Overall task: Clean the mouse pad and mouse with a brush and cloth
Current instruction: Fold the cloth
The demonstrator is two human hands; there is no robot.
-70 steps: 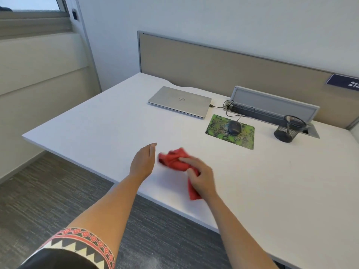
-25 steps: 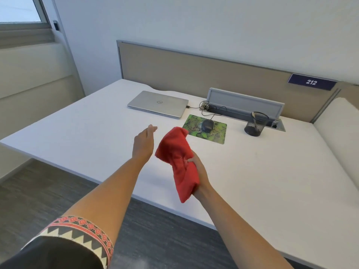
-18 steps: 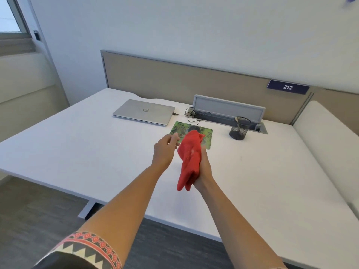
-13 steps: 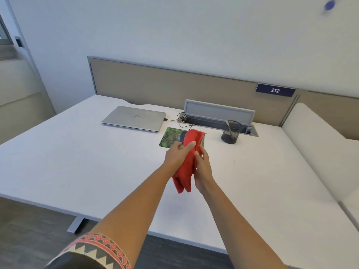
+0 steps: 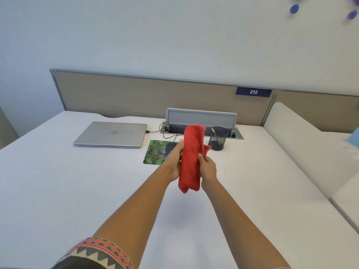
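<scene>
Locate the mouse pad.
Head view: the mouse pad lies on the desk, front-right of the closed laptop, partly hidden behind the left hand and red cloth.

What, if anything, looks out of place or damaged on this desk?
Nothing stands out. The left hand and right hand hold the red cloth above the desk; the mouse sits on the mouse pad, partly hidden. The laptop lies closed, the mesh cup upright. No spill or damage shows.
</scene>
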